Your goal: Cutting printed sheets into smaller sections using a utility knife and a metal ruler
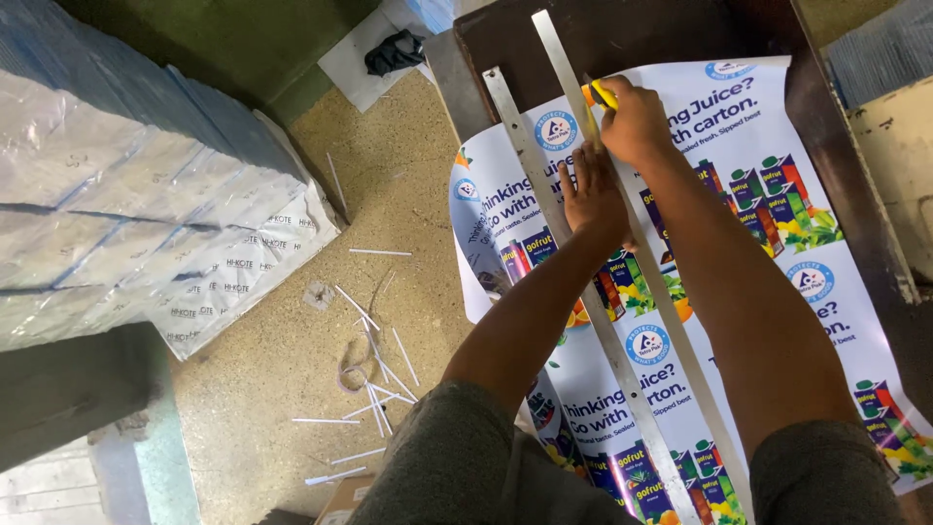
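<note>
View from above of a dark worktable covered by a large printed sheet showing coloured drink cartons, fruit and round blue badges. Two long metal rulers lie on the sheet, running from the far end of the table toward the near edge. The left ruler is the wider one; the right ruler is narrower and passes under both forearms.

The left hand lies palm down with its fingers spread flat, pressing on the sheet and the right ruler just left of that ruler's edge; it grasps nothing. The right hand, farther up the table, is clenched around a yellow cutter, whose tip sticks out at the far side of the fist, touching or just beside the right ruler's edge; the blade itself cannot be made out.

Left of the table, the speckled floor carries scattered thin white paper strips. Farther left stands a tall stack of paper packs wrapped in clear film, and a grey ledge sits near the lower left corner. A white sheet with a dark crumpled rag lies on the floor at the far end.
</note>
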